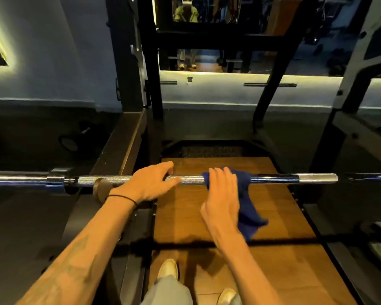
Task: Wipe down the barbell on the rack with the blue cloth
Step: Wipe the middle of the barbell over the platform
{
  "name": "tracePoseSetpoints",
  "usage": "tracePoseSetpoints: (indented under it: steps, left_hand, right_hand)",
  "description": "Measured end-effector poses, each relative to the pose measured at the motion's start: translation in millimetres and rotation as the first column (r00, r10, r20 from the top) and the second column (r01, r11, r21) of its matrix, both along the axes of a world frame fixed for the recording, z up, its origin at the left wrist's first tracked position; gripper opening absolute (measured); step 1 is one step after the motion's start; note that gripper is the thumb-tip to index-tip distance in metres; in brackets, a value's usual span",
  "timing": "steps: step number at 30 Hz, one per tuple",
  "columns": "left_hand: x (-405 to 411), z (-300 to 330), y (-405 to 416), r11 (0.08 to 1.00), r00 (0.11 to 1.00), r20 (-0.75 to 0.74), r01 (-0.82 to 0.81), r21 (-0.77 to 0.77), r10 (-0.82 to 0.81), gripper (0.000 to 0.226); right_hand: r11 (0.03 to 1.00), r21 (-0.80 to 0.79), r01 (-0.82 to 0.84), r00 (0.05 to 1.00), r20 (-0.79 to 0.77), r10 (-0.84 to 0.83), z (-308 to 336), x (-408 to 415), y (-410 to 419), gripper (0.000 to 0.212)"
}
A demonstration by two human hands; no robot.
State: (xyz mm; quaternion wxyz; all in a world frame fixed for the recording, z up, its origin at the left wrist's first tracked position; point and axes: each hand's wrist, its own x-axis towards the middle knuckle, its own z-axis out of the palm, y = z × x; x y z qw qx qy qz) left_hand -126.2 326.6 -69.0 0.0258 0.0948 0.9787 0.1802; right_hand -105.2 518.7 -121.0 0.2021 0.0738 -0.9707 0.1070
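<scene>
Wiping looks under way, not finished: the right hand (222, 194) presses the cloth (246, 199) over the bar (189, 179) near its middle, fingers straight and laid over the top, the cloth's tail hanging below. The left hand (151, 183) curls loosely round the bar just beside it. The bar lies level across the rack (150, 62). Both outer stretches probably remain. No brand or writing is readable.
</scene>
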Motion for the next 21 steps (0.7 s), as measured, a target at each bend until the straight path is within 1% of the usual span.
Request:
tracePoseSetpoints:
  steps: [1,2,3,4,5,7,8,9,10,11,12,13,15,16,17,19,21]
  left_hand:
    - [-5.0,3.2,2.0,1.0,0.998,0.068,-0.003,-0.012,0.004,0.034]
    - [-8.6,4.8,6.1,1.0,0.992,0.129,-0.005,-0.02,0.008,0.037]
    - [-11.2,5.3,11.1,0.999,0.983,0.185,-0.005,-0.042,0.013,0.038]
    - [-12.4,5.0,15.7,0.997,0.975,0.222,-0.003,-0.073,0.019,0.039]
    - [-13.2,3.5,18.0,0.996,0.971,0.237,-0.004,-0.09,0.025,0.041]
    - [-13.1,-0.6,17.1,0.998,0.974,0.223,-0.016,-0.067,0.03,0.042]
    - [-11.3,-3.5,15.6,0.998,0.983,0.18,-0.023,-0.065,0.035,0.041]
    - [-8.8,-8.4,13.7,0.996,0.995,0.092,-0.03,-0.089,0.038,0.04]
    - [-5.5,-14.8,12.4,0.991,0.999,-0.041,-0.04,-0.13,0.035,0.041]
    - [-1.5,-23.3,12.1,0.985,0.98,-0.196,-0.062,-0.161,0.029,0.043]
    - [3.1,-32.7,12.8,0.982,0.946,-0.322,-0.081,-0.171,0.022,0.045]
    - [7.9,-42.0,14.5,0.982,0.909,-0.417,-0.094,-0.162,0.018,0.045]
    - [12.7,-60.0,17.0,0.99,0.83,-0.556,-0.111,-0.087,0.045,0.041]
    - [14.1,-67.3,18.2,0.992,0.803,-0.592,-0.116,-0.04,0.07,0.038]
    - [16.2,-73.6,20.3,0.992,0.779,-0.619,-0.126,0.0,0.099,0.036]
    - [19.9,-79.7,27.9,0.988,0.729,-0.667,-0.137,0.077,0.153,0.037]
    - [22.5,-79.5,35.8,0.983,0.687,-0.703,-0.123,0.139,0.185,0.035]
  right_hand:
    - [0.996,0.059,-0.069,0.998,0.015,0.068,3.5,3.7,-15.0,0.082]
    - [0.987,0.083,-0.138,0.99,0.044,0.134,4.9,6.8,-25.3,0.085]
    - [0.978,0.089,-0.187,0.98,0.088,0.18,7.4,8.5,-30.1,0.085]
    - [0.972,0.075,-0.223,0.973,0.082,0.217,9.5,7.7,-29.2,0.085]
    - [0.969,0.054,-0.243,0.969,0.052,0.24,11.6,6.9,-22.5,0.086]
    - [0.963,-0.014,-0.269,0.962,0.032,0.27,12.6,2.5,0.0,0.083]
    - [0.962,-0.033,-0.269,0.963,0.001,0.269,11.3,-0.5,14.3,0.076]
    - [0.968,-0.054,-0.245,0.969,-0.051,0.243,5.6,-3.6,30.7,0.066]
    - [0.977,-0.084,-0.197,0.977,-0.103,0.188,1.1,-6.4,46.9,0.06]
    - [0.985,-0.116,-0.125,0.987,-0.119,0.111,-2.2,-9.5,61.0,0.059]
    - [0.988,-0.147,-0.047,0.996,-0.082,0.035,-5.9,-10.8,71.5,0.062]
    - [0.985,-0.169,0.023,0.999,-0.027,-0.028,-4.4,-11.3,75.4,0.065]
    - [0.973,-0.185,0.137,0.99,0.048,-0.131,-3.4,-9.4,61.5,0.073]
    - [0.978,-0.149,0.143,0.989,0.049,-0.137,-1.8,-4.1,46.5,0.078]
    - [0.991,-0.083,0.103,0.994,0.047,-0.099,-0.7,0.9,29.0,0.084]
    - [0.998,0.006,-0.059,0.998,-0.02,0.059,-6.7,6.2,-7.3,0.091]
    - [0.984,0.02,-0.177,0.984,0.002,0.177,-4.9,10.3,-31.1,0.091]
